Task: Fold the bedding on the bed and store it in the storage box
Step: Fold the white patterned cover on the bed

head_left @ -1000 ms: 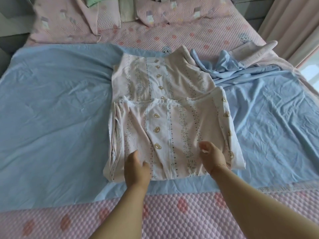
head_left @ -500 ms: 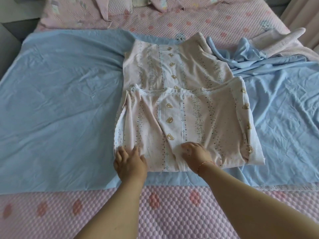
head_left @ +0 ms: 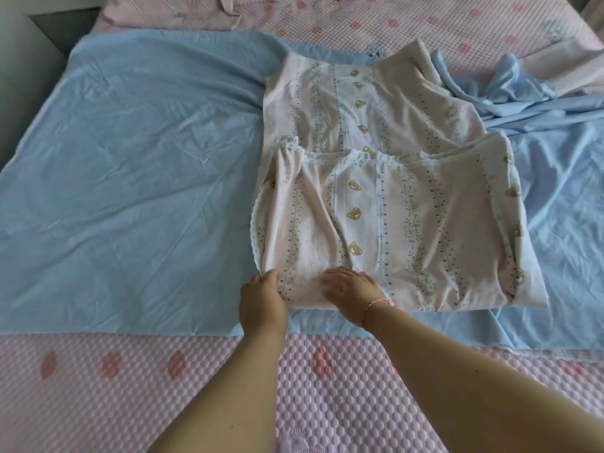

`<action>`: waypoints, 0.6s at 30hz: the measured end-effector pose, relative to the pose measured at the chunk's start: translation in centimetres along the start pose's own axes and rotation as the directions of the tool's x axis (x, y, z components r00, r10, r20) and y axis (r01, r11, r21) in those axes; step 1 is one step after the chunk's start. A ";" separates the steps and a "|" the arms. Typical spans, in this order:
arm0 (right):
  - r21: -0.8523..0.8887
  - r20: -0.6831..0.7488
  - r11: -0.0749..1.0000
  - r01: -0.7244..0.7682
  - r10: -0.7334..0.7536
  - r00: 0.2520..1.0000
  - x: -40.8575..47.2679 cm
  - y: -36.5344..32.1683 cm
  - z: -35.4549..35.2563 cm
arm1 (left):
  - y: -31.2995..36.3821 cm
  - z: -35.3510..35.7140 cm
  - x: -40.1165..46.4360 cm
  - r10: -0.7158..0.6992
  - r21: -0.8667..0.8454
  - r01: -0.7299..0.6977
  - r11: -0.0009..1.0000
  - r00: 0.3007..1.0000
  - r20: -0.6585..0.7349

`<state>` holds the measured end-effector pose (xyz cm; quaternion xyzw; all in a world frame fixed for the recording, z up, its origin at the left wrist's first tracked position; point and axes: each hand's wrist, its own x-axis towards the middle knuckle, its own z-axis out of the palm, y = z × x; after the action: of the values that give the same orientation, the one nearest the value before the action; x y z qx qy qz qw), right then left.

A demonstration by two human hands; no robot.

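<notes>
A pale pink blanket [head_left: 402, 223], printed with small bears and dotted stripes, lies folded over on itself on a blue sheet [head_left: 140, 191]. Its upper layer ends at a lace-trimmed edge halfway up. My left hand [head_left: 261, 302] is at the blanket's near left corner, where its fingers curl round the fabric edge. Just to its right, my right hand [head_left: 351, 291] lies flat with spread fingers pressing on the near edge. No storage box is in view.
The blue sheet covers most of a pink quilted mattress cover [head_left: 130, 387] and is bunched up at the far right [head_left: 510, 83]. Pink pillows [head_left: 170, 11] lie along the head of the bed. A grey wall or bed side [head_left: 23, 50] is at the far left.
Both hands have slid left along the blanket's near edge. The left hand went from lying flat on the fabric to gripping the left corner. The view has moved closer.
</notes>
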<state>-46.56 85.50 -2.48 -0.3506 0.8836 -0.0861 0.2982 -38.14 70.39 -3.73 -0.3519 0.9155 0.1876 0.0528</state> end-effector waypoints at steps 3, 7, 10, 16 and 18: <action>0.070 0.021 0.997 -0.037 0.035 0.999 0.3 -0.2 0.3 | -0.8 -0.5 0.2 -0.004 -0.220 -0.003 0.976 0.999 -0.032; 0.186 0.019 0.978 -0.094 0.092 0.996 0.1 -0.9 -0.1 | -1.3 -1.1 0.8 -0.137 -0.677 0.205 0.707 0.979 0.154; 0.320 -0.037 0.936 -0.145 0.165 0.986 -0.2 -1.3 -0.3 | -1.5 -1.7 0.9 -0.170 -0.850 0.319 0.420 0.947 0.272; 0.442 -0.091 0.871 -0.213 0.280 0.956 -0.6 -1.1 -0.4 | -4.5 -4.1 2.5 -0.191 -0.891 0.337 0.304 0.938 0.290; 0.448 -0.098 0.863 -0.232 0.305 0.947 -0.4 -0.9 -0.5 | -4.8 -4.8 3.3 -0.195 -0.896 0.320 0.307 0.943 0.270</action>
<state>-46.18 85.08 -1.59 -0.1407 0.9045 -0.2654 0.3028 -37.23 63.20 -1.50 -0.4497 0.5728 0.6811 -0.0763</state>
